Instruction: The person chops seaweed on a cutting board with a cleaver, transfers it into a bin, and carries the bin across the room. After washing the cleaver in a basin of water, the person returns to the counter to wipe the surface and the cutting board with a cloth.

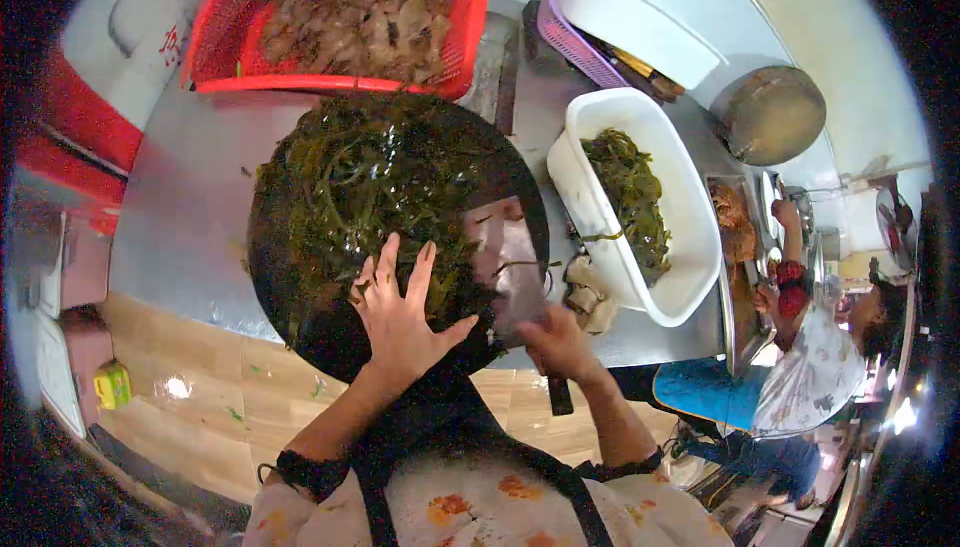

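Observation:
A heap of dark green strands [370, 167] covers much of a round black board [335, 342]. My left hand [400, 312] lies on the lower part of the heap, its fingers spread. To its right, my right hand [560, 347] is wrapped round the handle of a cleaver [508, 257]. The wide blade rests at the board's right side, beside the greens, with a thin strand on its face. Right of the board, a white tub [690, 272] holds more green strands, and a crumpled pale cloth [590, 297] lies against it.
A red basket [475, 22] with brown pieces stands behind the board. A purple basket [570, 42], a white container [640, 22] and a round wooden board [770, 115] are at the back right. Another person [815, 372] works at the right beside metal trays.

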Tool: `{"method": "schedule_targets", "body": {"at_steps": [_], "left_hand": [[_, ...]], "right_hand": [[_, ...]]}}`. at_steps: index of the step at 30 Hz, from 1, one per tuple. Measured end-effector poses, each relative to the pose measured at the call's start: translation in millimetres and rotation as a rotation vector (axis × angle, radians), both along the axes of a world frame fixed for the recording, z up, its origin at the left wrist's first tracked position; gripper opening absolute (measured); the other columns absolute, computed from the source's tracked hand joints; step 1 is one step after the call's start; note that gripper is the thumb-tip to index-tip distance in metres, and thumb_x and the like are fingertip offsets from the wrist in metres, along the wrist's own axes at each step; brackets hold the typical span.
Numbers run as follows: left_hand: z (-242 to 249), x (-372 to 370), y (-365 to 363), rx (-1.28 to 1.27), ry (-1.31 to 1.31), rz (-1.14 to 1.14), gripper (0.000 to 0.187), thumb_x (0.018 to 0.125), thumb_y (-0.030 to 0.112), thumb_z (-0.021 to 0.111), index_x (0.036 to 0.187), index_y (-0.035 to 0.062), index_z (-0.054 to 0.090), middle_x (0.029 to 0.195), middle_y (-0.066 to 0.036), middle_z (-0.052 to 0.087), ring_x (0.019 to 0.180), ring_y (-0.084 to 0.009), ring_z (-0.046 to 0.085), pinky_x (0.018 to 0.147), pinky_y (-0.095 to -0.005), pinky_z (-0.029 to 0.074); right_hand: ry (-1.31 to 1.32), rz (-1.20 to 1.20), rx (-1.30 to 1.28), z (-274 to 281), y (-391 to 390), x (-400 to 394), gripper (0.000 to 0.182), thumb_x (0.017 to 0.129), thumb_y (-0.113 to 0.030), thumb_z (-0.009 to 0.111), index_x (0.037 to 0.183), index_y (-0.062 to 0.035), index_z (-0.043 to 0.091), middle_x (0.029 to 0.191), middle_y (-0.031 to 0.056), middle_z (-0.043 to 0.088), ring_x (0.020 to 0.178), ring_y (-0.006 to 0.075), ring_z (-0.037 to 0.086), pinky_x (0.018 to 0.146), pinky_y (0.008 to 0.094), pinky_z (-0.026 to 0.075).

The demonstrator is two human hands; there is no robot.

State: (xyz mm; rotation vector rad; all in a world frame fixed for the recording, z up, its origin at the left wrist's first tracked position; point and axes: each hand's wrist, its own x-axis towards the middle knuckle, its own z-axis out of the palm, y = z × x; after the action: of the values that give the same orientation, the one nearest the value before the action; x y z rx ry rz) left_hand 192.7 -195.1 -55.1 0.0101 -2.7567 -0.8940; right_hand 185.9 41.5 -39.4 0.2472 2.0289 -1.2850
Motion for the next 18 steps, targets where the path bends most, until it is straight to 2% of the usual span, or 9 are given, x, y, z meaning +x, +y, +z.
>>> {"method": "schedule_targets", "body": {"at_steps": [3,5,6,8,10,12,14,15,18], "left_hand": [[-1.8,-1.8,4.9,-0.013,-0.002,-0.010,0.087,0.059,0.055,0.072,0.132,0.0149,0.047,0.141,-0.019,0.031,0.119,-0.0453,0.034,0.098,-0.0546,0.026],[-5.1,-4.7,7.1,0.004,0.074,-0.010,0.080,0.060,0.046,0.075,0.128,0.0133,0.049,0.139,-0.016,0.034,0.117,-0.0436,0.036,0.097,-0.0544,0.027],[-5.3,-6.2,8.3,0.002,0.086,-0.012,0.074,0.060,0.041,0.075,0.124,0.0118,0.052,0.136,-0.016,0.036,0.116,-0.0425,0.038,0.096,-0.0542,0.029],[-8.0,-8.1,11.4,-0.006,0.103,-0.017,0.069,0.060,0.035,0.076,0.120,0.0103,0.054,0.133,-0.017,0.039,0.114,-0.0413,0.040,0.096,-0.0541,0.030],[-20.7,-11.8,15.5,0.080,0.294,0.049,0.056,0.060,0.024,0.074,0.110,0.0078,0.059,0.124,-0.018,0.045,0.110,-0.0399,0.043,0.095,-0.0538,0.031],[-23.1,-10.7,18.5,0.101,0.336,0.066,0.052,0.059,0.022,0.073,0.107,0.0073,0.060,0.121,-0.018,0.047,0.108,-0.0400,0.044,0.095,-0.0536,0.031],[-21.7,-9.4,21.9,0.142,0.380,0.073,0.048,0.059,0.020,0.073,0.104,0.0066,0.062,0.116,-0.018,0.048,0.106,-0.0397,0.045,0.094,-0.0534,0.032],[-14.9,-7.1,23.7,0.124,0.386,0.071,0.049,0.059,0.021,0.073,0.104,0.0066,0.062,0.115,-0.018,0.048,0.106,-0.0387,0.046,0.094,-0.0533,0.031],[8.9,-3.9,31.1,0.167,0.358,0.039,0.051,0.058,0.020,0.073,0.105,0.0067,0.061,0.116,-0.017,0.047,0.109,-0.0385,0.042,0.096,-0.0524,0.029]], "right_hand": [[0.005,0.050,-0.123,1.7,-33.2,11.7,0.022,0.087,-0.019,0.058,0.101,-0.0042,0.052,0.057,-0.0008,0.049,0.042,0.0077,0.046,0.036,0.0253,0.038],[0.227,0.068,-0.209,-14.8,-53.1,12.5,0.025,0.087,-0.017,0.056,0.108,-0.0037,0.050,0.058,0.0019,0.050,0.043,0.0092,0.047,0.036,0.0265,0.040],[0.237,0.052,-0.202,-13.3,-57.6,8.3,0.025,0.087,-0.017,0.056,0.108,-0.0037,0.050,0.058,0.0019,0.050,0.043,0.0092,0.047,0.036,0.0265,0.040],[0.071,0.044,-0.201,-5.4,-66.4,2.6,0.028,0.087,-0.014,0.054,0.111,-0.0027,0.047,0.059,0.0044,0.051,0.042,0.0113,0.048,0.036,0.0276,0.040],[0.057,0.032,-0.205,-2.5,-72.9,4.7,0.028,0.086,-0.013,0.053,0.111,-0.0018,0.046,0.059,0.0048,0.051,0.042,0.0122,0.048,0.036,0.0280,0.041],[0.038,0.047,-0.224,3.1,-80.4,5.7,0.029,0.085,-0.011,0.052,0.111,-0.0010,0.046,0.059,0.0052,0.052,0.042,0.0130,0.049,0.036,0.0284,0.041],[0.210,0.209,-0.154,14.8,-79.3,7.2,0.029,0.084,-0.011,0.052,0.110,-0.0003,0.046,0.059,0.0054,0.052,0.042,0.0135,0.051,0.037,0.0285,0.042],[0.206,0.227,-0.172,21.8,-78.2,9.3,0.029,0.084,-0.011,0.052,0.110,-0.0003,0.046,0.059,0.0054,0.052,0.042,0.0135,0.051,0.037,0.0285,0.042],[0.138,0.046,-0.216,46.9,-71.0,17.5,0.031,0.083,-0.013,0.055,0.109,0.0007,0.046,0.061,0.0064,0.054,0.044,0.0120,0.053,0.037,0.0270,0.043]]}}
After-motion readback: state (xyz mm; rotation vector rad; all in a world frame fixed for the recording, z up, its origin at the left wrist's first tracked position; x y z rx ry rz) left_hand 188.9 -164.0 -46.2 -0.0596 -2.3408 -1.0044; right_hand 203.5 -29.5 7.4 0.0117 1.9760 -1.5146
